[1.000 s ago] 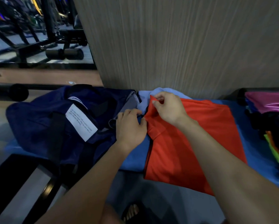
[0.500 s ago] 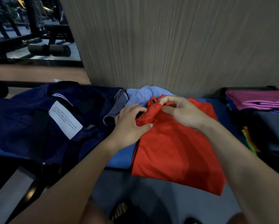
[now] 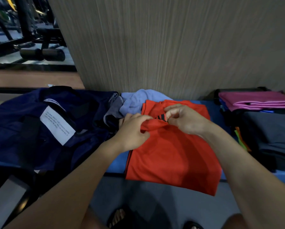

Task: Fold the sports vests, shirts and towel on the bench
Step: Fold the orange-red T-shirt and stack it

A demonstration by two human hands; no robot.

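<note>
A red shirt (image 3: pixel 173 156) lies folded on the blue bench (image 3: pixel 115 166), its near edge hanging over the front. My left hand (image 3: pixel 133 131) grips a bunched fold at the shirt's upper left. My right hand (image 3: pixel 183 118) pinches the cloth beside it, where black stripes show. A light blue towel (image 3: pixel 138 100) is crumpled behind the shirt against the wall. A grey garment (image 3: pixel 113 109) lies next to the towel.
A dark navy bag (image 3: pixel 31 129) with a white label fills the bench's left end. At the right stands a stack of folded clothes (image 3: pixel 270 133) topped by a pink one (image 3: pixel 254 100). A wood-grain wall (image 3: pixel 171 47) backs the bench. Gym equipment (image 3: pixel 31 47) stands far left.
Both hands have lifted the shirt's top-left corner and pulled it toward me, bunching the cloth and uncovering black stripes. The camera has shifted slightly.
</note>
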